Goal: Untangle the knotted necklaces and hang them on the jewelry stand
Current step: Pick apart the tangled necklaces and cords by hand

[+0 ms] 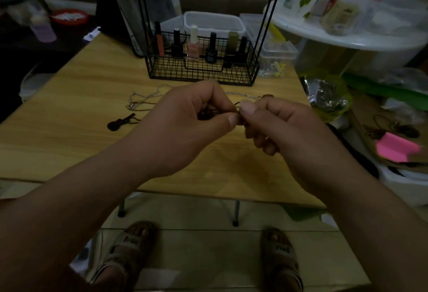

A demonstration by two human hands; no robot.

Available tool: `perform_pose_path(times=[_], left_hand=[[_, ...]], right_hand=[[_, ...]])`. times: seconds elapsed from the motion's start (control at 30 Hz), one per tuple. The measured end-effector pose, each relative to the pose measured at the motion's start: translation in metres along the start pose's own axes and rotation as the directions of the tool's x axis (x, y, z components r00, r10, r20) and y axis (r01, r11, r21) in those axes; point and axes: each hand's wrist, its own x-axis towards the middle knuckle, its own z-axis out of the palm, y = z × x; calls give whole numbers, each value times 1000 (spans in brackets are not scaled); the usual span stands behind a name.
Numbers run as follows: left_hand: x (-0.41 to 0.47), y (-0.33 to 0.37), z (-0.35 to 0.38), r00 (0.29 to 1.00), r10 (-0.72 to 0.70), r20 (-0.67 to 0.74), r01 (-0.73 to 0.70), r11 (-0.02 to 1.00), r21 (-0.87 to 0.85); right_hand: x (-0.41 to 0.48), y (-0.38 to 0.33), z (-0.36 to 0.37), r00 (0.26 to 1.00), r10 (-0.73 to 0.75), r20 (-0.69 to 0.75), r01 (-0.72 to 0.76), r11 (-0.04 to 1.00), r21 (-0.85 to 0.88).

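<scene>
Dark cord knot point(208, 113): held up over the middle of the bench point(81, 88), between both hands, clear of the surface. Judged light, soft and limp; likely to tighten if pulled from the ends. Best taken at a loop right beside the knot, not at the loose tails. Thin enough to slip from fingertips; nail work probably needed.

Left hand point(183, 127): grip closed on the tangle, thumb against forefinger, most of the cord bunched behind the fingers and hidden. Right hand point(287, 129): grip pinched on a strand just beside the left thumb, thumbnail up, other fingers curled under. Thumb tips nearly touching.

Silver chain point(148, 96): slack on the bench behind the hands, looped at the left, run to the right partly hidden. Fine links, judged fragile and prone to kink; lift by a clasp or a free end. Whether caught up with the cord: cannot tell.

Guitar-shaped pendant point(119, 124): small, dark, flat on the bench left of the hands; link to the held cord hidden.

Jewelry stand point(201, 71): black wire basket further back on the bench, thin upright rods point(266, 18) rising out of frame, nail polish bottles point(193, 45) inside. Nothing seen hanging on the visible part. Dim light; fine detail of the knot not readable.
</scene>
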Motion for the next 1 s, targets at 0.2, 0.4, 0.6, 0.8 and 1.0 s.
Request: perform_pose_path(times=[0.2,0.4,0.6,0.8,1.0], left_hand=[[0,-5,4,998,44,-41,-39,994,99],[-1,1,6,999,-50,-20,49,998,-44],[1,4,6,970,-235,67,244,933,-263],[0,3,3,977,-202,68,212,958,-193],[0,3,6,983,-182,31,185,972,-145]], right_hand=[[4,6,7,997,71,-36,-66,991,120],[4,7,14,991,65,-114,-43,982,184],[4,8,12,987,-11,-163,38,986,164],[4,8,9,989,-69,-130,83,991,105],[5,8,11,981,-129,-142,137,989,54]])
